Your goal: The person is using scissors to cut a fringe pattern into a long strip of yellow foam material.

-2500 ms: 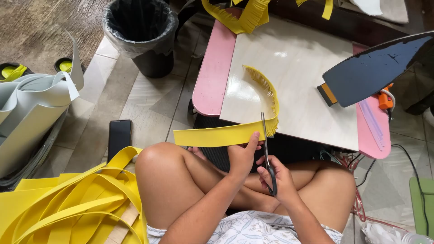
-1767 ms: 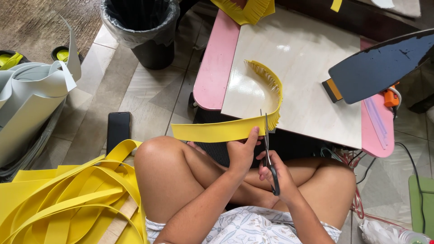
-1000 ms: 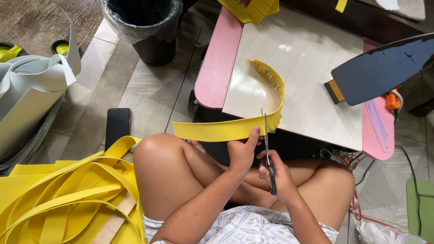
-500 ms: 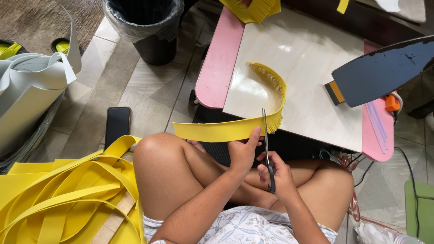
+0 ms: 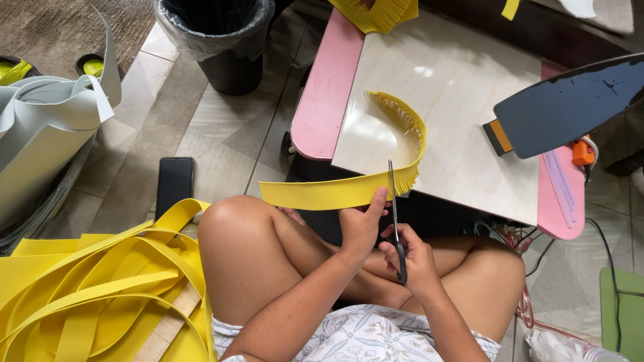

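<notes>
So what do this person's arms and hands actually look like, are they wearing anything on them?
Both forearms are bare, with no sleeves reaching them. The left hand and the right hand wear no gloves, and no rings, watch or bracelets show. The only clothing in view is a light garment with a pale leafy print at the waist.

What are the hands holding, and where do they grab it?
The left hand pinches the yellow foam strip at its lower edge, beside the cut. The right hand holds the scissors by their dark handles.
</notes>
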